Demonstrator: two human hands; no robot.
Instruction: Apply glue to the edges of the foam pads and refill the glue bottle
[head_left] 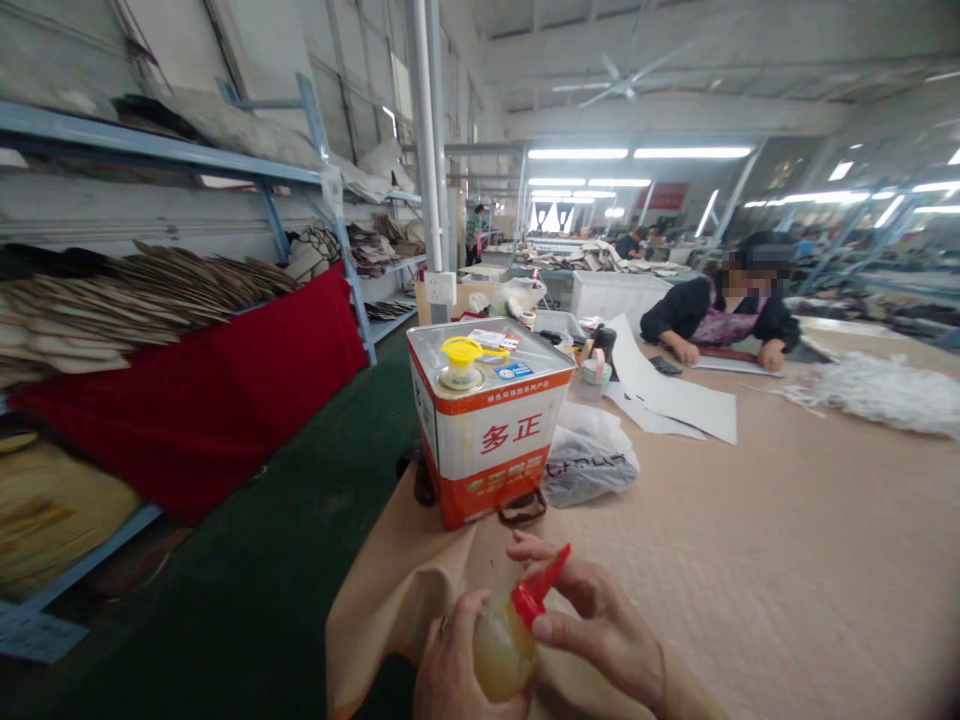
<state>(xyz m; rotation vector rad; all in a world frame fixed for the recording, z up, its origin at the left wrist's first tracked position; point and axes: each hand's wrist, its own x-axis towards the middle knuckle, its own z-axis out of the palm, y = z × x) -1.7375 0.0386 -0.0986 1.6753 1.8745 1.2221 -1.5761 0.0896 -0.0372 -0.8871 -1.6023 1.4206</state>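
A translucent round bottle (501, 655) with yellowish contents is low in the view, tilted, with a red pointed nozzle cap (537, 592). My left hand (451, 662) is wrapped round the bottle's body. The fingers of my right hand (592, 625) are closed on the red cap, thumb at its base. Beyond my hands stands a large square metal can (491, 440), white and orange, on the brown-covered table (750, 560). A yellow spout cap (461, 352) sits on top of the can.
Beside the can lies a plastic bag (592, 460). White sheets (675, 395), tape rolls (596, 370) and a dark phone-like object (666, 366) are further back. Another person (724, 310) works across the table near white strips (892, 390). Shelves with a red cloth (262, 390) stand left.
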